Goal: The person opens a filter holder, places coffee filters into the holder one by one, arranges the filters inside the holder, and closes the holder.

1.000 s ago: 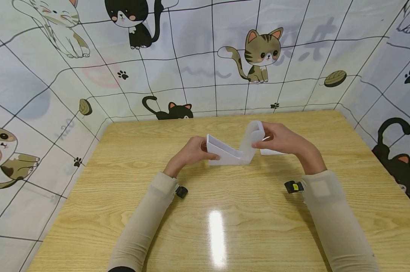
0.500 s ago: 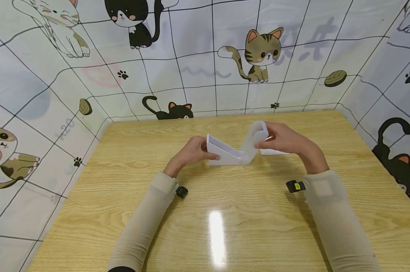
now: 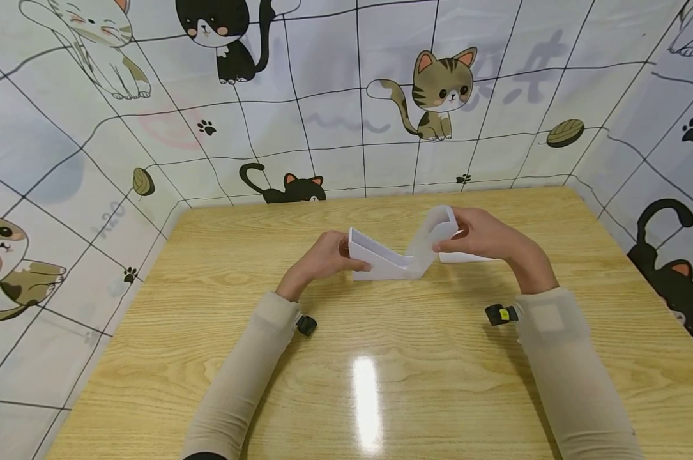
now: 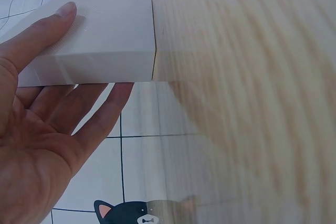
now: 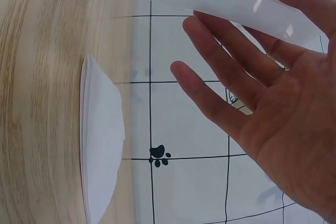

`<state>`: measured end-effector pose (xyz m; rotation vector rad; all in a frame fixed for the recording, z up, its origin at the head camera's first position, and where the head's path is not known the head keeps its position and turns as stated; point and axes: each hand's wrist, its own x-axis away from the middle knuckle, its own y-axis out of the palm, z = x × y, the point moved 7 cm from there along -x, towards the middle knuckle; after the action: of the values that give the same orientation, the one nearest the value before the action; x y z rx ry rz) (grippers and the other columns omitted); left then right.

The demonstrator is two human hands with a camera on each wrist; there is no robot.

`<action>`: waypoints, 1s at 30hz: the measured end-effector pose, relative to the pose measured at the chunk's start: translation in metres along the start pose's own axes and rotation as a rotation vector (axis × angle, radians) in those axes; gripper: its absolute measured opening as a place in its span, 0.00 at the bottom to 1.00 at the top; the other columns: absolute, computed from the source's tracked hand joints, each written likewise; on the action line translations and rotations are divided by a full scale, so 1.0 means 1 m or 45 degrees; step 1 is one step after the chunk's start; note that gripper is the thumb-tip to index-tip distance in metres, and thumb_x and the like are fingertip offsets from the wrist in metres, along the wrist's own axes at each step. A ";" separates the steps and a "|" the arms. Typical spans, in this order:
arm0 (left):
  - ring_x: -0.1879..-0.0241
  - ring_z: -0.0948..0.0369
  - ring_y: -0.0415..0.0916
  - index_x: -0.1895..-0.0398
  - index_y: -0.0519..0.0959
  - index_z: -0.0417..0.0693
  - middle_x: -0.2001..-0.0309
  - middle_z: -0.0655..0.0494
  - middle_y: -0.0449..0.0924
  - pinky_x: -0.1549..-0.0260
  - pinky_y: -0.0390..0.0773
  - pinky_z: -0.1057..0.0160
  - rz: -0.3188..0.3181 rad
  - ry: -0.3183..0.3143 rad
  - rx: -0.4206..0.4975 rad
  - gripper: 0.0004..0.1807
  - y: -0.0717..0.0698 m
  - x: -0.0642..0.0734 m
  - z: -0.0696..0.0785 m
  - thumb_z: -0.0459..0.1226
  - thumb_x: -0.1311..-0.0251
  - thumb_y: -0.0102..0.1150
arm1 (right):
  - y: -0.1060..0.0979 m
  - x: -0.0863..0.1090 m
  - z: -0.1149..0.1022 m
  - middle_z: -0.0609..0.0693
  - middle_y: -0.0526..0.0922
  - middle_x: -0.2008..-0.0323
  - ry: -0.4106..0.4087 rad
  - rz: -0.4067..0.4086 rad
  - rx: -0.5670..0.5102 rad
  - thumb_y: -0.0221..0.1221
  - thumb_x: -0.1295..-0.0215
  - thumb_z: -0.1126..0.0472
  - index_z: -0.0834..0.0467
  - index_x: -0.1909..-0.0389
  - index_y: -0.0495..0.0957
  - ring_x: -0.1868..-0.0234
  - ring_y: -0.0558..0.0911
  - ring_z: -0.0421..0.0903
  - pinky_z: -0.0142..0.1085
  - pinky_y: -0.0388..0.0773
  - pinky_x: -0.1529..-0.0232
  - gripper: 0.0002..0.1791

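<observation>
Cat-print backdrop [image 3: 335, 115], wood-grain counter [image 3: 323, 396]. Brace the white box [image 3: 380, 269] there with your left hand [image 3: 321, 255]; ease the frosted lid [image 3: 423, 248] evenly with your right hand [image 3: 484, 236], no twisting. Left fingers [image 4: 107, 116] grip the box's left end, right fingers [image 5: 211, 45] pinch the lid at the other. Can't quite tell if it's hinged. Folded white sheets [image 5: 102, 150] lie just right of the box.

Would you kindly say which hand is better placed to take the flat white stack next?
Probably the right hand: it is nearer the white stack, though it holds the white object, whose opposite end the left hand grips.
</observation>
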<state>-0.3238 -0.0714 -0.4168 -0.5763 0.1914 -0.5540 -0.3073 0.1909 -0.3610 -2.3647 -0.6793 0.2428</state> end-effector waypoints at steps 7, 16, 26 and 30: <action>0.55 0.57 0.89 0.48 0.85 0.44 0.51 0.49 0.90 0.55 0.86 0.59 -0.001 0.005 -0.007 0.20 0.000 0.000 0.000 0.37 0.44 0.78 | -0.002 -0.001 0.005 0.55 0.86 0.54 0.001 0.012 0.024 0.70 0.35 0.57 0.58 0.46 0.79 0.56 0.88 0.48 0.37 0.84 0.56 0.19; 0.55 0.57 0.89 0.48 0.85 0.44 0.51 0.49 0.90 0.54 0.86 0.58 -0.001 -0.003 -0.002 0.20 0.001 0.001 0.001 0.37 0.44 0.78 | -0.004 0.002 0.003 0.56 0.86 0.53 0.000 0.033 0.024 0.71 0.36 0.58 0.60 0.46 0.79 0.57 0.88 0.46 0.36 0.83 0.57 0.21; 0.55 0.57 0.89 0.48 0.85 0.44 0.51 0.49 0.90 0.55 0.86 0.58 0.003 0.004 -0.007 0.20 0.001 0.001 0.001 0.37 0.44 0.78 | -0.004 0.001 0.008 0.57 0.86 0.52 0.007 0.021 0.017 0.72 0.36 0.58 0.60 0.46 0.79 0.58 0.88 0.45 0.36 0.84 0.58 0.21; 0.56 0.57 0.89 0.49 0.85 0.44 0.52 0.49 0.90 0.56 0.86 0.59 0.006 0.003 -0.004 0.19 0.001 0.001 0.001 0.37 0.44 0.78 | -0.005 0.001 0.010 0.57 0.86 0.52 0.035 0.012 0.006 0.72 0.36 0.57 0.59 0.46 0.79 0.58 0.89 0.47 0.37 0.84 0.57 0.21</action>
<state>-0.3224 -0.0707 -0.4167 -0.5784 0.1959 -0.5503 -0.3117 0.2003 -0.3654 -2.3628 -0.6538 0.2159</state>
